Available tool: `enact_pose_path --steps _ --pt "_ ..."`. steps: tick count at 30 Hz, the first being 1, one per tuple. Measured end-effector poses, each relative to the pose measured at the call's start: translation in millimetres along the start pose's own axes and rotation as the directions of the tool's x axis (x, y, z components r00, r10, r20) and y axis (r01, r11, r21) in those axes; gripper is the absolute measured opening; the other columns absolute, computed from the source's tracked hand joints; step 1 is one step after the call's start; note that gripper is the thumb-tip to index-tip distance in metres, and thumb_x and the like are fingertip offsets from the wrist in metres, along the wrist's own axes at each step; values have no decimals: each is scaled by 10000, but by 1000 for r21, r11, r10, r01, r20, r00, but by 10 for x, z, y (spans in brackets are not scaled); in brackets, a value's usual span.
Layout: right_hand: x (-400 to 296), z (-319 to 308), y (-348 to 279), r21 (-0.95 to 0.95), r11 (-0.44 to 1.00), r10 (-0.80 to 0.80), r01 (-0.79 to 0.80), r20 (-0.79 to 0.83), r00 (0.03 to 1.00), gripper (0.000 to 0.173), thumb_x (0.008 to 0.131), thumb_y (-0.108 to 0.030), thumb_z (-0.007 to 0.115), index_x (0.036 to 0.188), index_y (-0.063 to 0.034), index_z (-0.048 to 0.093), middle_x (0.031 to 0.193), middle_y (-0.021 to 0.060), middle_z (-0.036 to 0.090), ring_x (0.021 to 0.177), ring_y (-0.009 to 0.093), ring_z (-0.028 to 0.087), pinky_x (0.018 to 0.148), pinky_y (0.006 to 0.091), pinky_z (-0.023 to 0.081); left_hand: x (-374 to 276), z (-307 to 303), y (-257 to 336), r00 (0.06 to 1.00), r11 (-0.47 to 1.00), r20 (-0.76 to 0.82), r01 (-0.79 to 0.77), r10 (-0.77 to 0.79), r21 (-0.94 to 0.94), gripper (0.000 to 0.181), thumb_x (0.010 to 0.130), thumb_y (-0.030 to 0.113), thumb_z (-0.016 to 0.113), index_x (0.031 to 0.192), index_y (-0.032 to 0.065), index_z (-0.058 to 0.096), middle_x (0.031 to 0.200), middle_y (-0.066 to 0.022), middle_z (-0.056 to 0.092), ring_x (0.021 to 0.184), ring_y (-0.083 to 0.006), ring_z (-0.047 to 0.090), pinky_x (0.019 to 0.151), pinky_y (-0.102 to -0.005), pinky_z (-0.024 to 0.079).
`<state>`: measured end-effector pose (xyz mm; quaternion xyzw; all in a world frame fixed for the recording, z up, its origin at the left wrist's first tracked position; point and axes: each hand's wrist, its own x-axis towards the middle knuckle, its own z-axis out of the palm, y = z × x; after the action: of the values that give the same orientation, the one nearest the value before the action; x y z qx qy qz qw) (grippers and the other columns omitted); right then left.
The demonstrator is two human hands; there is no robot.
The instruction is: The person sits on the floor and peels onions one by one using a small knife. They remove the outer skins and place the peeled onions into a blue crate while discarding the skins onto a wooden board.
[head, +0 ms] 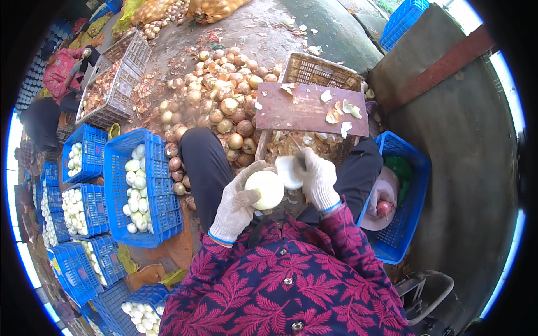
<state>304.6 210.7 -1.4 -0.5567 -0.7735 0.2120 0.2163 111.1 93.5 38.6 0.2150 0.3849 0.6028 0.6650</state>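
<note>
My left hand (pixel 241 199), in a knitted work glove, holds a peeled white onion (pixel 265 190) in front of my lap. Just right of it, my right hand (pixel 316 178), gloved too, grips what looks like a small knife (pixel 296 144), its blade partly hidden. A pale piece of onion skin (pixel 289 172) lies between the onion and the right fingers. Beyond my hands, a reddish board (pixel 311 108) with scraps of skin rests across a crate (pixel 321 69), with more peelings (pixel 290 145) below it. Unpeeled onions (pixel 229 106) are heaped on the floor beyond my left knee.
Blue plastic crates (pixel 162 189) of peeled onions stand at the left. Another blue crate (pixel 405 248) at the right holds a pale hat-like item (pixel 388 189) and a red onion (pixel 384 208). A co-worker (pixel 63 71) sits at upper left beside a crate of peelings (pixel 122 84). A wall stands right.
</note>
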Motion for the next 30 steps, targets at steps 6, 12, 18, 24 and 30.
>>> enact_pose_path --steps 6,12,18,24,30 --pt "72 439 732 -308 934 187 -181 -10 982 157 978 -302 669 1051 -163 686 789 186 737 727 426 727 664 548 560 -111 -277 -77 985 861 156 19 71 -509 827 889 333 796 1593 57 460 1537 -250 550 1134 -394 725 740 -438 681" --pt "34 627 1569 464 780 393 -421 161 905 248 1044 -244 624 1092 -16 708 806 131 748 717 239 723 667 392 567 -440 -899 282 987 621 -30 -124 160 -774 615 1007 324 626 1543 53 496 1473 -231 590 1119 -438 675 692 -397 625" --pt "-36 707 1337 622 502 436 -602 419 796 302 1083 -287 581 1119 -11 697 791 115 739 501 151 604 442 302 493 -992 -2026 902 506 538 -778 -800 371 -264 369 1127 315 517 1324 14 595 1235 -163 696 1112 -310 689 953 -469 634" --pt "-92 852 1535 551 623 394 -556 393 831 403 1107 -390 551 1158 -14 688 788 104 712 446 142 529 395 301 432 -1319 -2870 359 357 742 -860 -669 366 38 509 1087 267 593 1509 -1 500 1387 -166 662 1201 -294 660 978 -471 580" --pt "-47 732 1111 402 688 386 -605 504 773 398 1108 -397 562 1144 -23 693 806 84 700 542 136 565 485 272 437 -1602 -3026 -822 292 994 -954 71 63 88 497 1029 242 668 1463 8 608 1358 -129 706 1224 -228 656 1034 -381 516"
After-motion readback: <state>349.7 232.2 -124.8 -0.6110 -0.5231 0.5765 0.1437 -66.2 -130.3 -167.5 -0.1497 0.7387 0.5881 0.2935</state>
